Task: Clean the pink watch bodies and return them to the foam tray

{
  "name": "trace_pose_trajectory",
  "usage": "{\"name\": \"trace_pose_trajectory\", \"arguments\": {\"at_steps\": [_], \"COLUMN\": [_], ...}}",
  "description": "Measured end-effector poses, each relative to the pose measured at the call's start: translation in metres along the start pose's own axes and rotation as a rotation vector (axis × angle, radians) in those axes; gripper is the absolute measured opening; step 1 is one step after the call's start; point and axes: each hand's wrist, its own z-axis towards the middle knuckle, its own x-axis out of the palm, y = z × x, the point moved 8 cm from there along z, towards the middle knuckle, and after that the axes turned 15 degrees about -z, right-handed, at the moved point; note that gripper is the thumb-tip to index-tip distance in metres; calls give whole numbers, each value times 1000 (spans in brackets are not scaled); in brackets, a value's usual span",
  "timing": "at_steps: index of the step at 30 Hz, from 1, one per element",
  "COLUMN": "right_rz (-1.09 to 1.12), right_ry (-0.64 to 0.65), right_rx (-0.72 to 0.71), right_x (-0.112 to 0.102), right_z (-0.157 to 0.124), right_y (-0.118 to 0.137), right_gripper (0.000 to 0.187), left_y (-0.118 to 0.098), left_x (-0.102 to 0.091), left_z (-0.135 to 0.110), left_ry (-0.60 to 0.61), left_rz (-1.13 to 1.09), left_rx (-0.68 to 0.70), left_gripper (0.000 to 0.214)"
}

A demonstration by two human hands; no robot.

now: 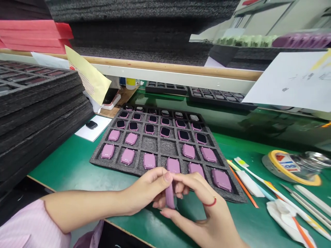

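Observation:
Between my two hands, just over the front edge of the black foam tray [149,143], is a pink-purple smartwatch case [170,197], turned edge-on. My left hand [153,184] pinches its upper end with thumb and fingers. My right hand [207,210] closes round it from the right, thumb at the lower end and index finger at the top. The tray's front rows carry watch cases [108,151] with their plain pink backs up. Farther rows have watches with dark screens [149,128] facing up. Two compartments in the middle show bare foam.
Stacked foam trays [38,113] rise at the left. A dark watch [91,124] lies on white paper nearby. Toothbrushes [271,186], crumpled tissue [287,217], a tape roll [292,167] and a metal-topped bottle [315,160] are on the right. A shelf edge [155,70] with hanging papers crosses above.

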Motion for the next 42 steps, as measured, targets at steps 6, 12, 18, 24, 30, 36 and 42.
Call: {"name": "trace_pose_trajectory", "arguments": {"at_steps": [6, 12, 18, 24, 30, 36, 42], "right_rz": [61, 226, 496, 380, -92, -355, -379], "right_ry": [39, 41, 82, 77, 9, 36, 192], "right_rx": [-24, 206, 355, 244, 99, 276, 174], "right_x": [2, 9, 21, 10, -10, 3, 48], "right_z": [-1, -9, -13, -5, 11, 43, 54], "right_y": [-4, -23, -30, -17, -32, -102, -109], "right_gripper": [48, 47, 53, 50, 42, 44, 41], "left_y": [-3, 4, 14, 10, 4, 11, 17], "left_x": [6, 4, 3, -1, -4, -3, -4], "left_z": [0, 0, -1, 0, 1, 2, 2], "left_ry": [60, 15, 10, 0, -50, 52, 102], "left_rz": [-1, -93, -193, -158, -12, 331, 440], "left_rx": [30, -81, -162, -125, -98, -140, -180], "left_gripper": [58, 63, 66, 64, 63, 64, 64]}}
